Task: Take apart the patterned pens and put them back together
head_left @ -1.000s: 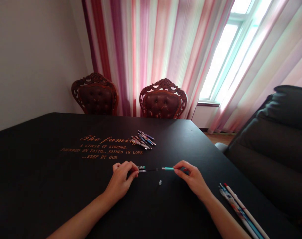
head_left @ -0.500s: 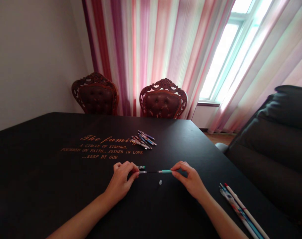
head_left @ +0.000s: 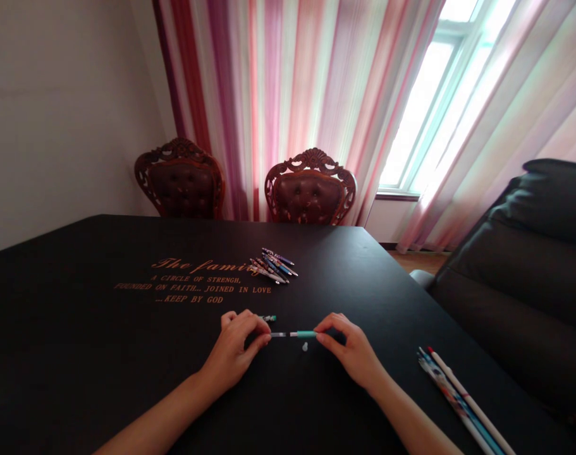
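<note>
My left hand (head_left: 238, 354) pinches one end of a thin pen part, a short barrel piece (head_left: 277, 334) that pokes out to the right of its fingertips. Facing it, my right hand (head_left: 349, 351) pinches a teal pen section (head_left: 305, 333). The two pieces meet in a line between my hands, just above the black table (head_left: 102, 354). A small white cap-like bit (head_left: 305, 346) lies on the table right below them. Another short pen piece (head_left: 269, 318) lies just beyond my left fingers.
A pile of several patterned pens (head_left: 273, 265) lies further back beside orange lettering (head_left: 193, 281). Pens (head_left: 458, 398) lie at the right near the table edge. Two carved chairs (head_left: 310, 189) stand behind the table, a dark sofa (head_left: 529, 272) at right.
My hands have come closer together. The teal section in my right hand slid left over the thin dark refill, so less of it shows between the hands.
</note>
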Tool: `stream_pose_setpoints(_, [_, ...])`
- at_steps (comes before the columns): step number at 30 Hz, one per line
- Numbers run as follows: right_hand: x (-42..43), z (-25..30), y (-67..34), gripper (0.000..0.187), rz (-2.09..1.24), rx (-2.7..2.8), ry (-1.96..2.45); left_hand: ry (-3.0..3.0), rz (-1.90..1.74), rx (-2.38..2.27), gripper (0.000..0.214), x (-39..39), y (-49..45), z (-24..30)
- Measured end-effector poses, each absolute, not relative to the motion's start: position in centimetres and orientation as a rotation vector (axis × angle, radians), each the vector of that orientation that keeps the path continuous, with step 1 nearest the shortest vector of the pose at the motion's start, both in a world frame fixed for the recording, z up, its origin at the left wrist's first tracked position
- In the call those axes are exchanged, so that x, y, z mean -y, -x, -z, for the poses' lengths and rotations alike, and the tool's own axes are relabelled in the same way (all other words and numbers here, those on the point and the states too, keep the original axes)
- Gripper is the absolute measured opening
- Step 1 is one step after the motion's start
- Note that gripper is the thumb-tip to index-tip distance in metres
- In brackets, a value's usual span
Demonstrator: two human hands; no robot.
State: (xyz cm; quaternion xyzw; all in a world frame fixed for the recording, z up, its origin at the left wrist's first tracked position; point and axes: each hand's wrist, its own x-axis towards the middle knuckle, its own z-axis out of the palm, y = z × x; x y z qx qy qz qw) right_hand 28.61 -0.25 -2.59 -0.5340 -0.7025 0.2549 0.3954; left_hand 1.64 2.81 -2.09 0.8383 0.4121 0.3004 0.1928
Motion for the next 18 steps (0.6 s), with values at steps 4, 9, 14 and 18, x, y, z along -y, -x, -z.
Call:
stream_pose_setpoints(4, [0.0,3.1,-29.1,0.017,-0.721,1.679,1.402,-2.343,-0.860,-1.161,0.027,-3.1,-1.4,2.1])
stream_pose_setpoints(9, [-0.1,3.5,-29.6,0.024,-0.831,1.512,1.385,-2.423,-0.903,-1.358,0.024,-4.5,-0.3,2.1])
stream_pose_setpoints(14, [-0.2,3.1,-30.1,0.027,-0.910,1.367,1.340,-2.418,-0.791,-1.520,0.019,-5.9,0.7,3.0])
stream_pose_setpoints(18, [-0.2,3.0,-30.3,0.028,-0.895,1.343,1.333,-2.403,-0.770,-1.500,0.013,-6.0,0.8,3.3])
